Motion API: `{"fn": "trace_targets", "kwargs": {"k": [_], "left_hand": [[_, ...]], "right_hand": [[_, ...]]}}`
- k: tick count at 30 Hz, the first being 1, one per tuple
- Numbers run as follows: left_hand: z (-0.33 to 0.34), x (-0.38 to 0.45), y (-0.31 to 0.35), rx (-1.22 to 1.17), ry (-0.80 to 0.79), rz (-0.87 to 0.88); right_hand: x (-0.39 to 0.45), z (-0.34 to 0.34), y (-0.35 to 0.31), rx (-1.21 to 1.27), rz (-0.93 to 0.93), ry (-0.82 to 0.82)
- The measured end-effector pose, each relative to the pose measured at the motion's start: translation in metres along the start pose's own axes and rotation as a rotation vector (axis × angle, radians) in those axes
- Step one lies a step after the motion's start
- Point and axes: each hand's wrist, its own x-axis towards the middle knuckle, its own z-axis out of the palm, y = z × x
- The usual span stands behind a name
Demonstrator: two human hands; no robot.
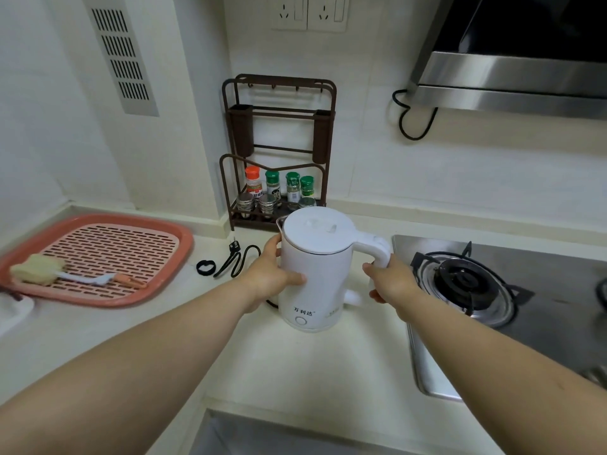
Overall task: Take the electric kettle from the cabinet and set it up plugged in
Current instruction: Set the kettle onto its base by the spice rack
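On counter (328, 362) | kettle (315, 274) label 万利达 | both hands gripping

White tiled wall (427, 165), prob. kitchen.

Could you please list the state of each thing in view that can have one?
Kettle: upright on the counter, lid closed.
Plug: unplugged, lying on the counter.
Wall sockets: nothing plugged in.
Left hand: holds the kettle's side.
Right hand: grips the handle.
Burner: no flame.
Brush: lying in the pink tray.
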Motion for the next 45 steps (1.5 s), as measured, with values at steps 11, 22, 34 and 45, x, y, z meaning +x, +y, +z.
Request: {"fn": "trace_targets", "kwargs": {"k": [11, 22, 34, 45], "left_hand": [[0.017, 0.019, 0.000, 0.075, -0.026, 0.022], [0.085, 0.096, 0.049, 0.134, -0.009, 0.065], [0.119, 0.185, 0.091, -0.016, 0.090, 0.062], [0.116, 0.247, 0.099, 0.017, 0.108, 0.086]], "right_hand": [[0.020, -0.009, 0.007, -0.007, 0.040, 0.079], [0.101, -0.073, 0.011, -0.062, 0.067, 0.152], [0.205, -0.106, -0.005, 0.070, 0.029, 0.051], [0.259, -0.101, -0.011, 0.091, 0.048, 0.091]]}}
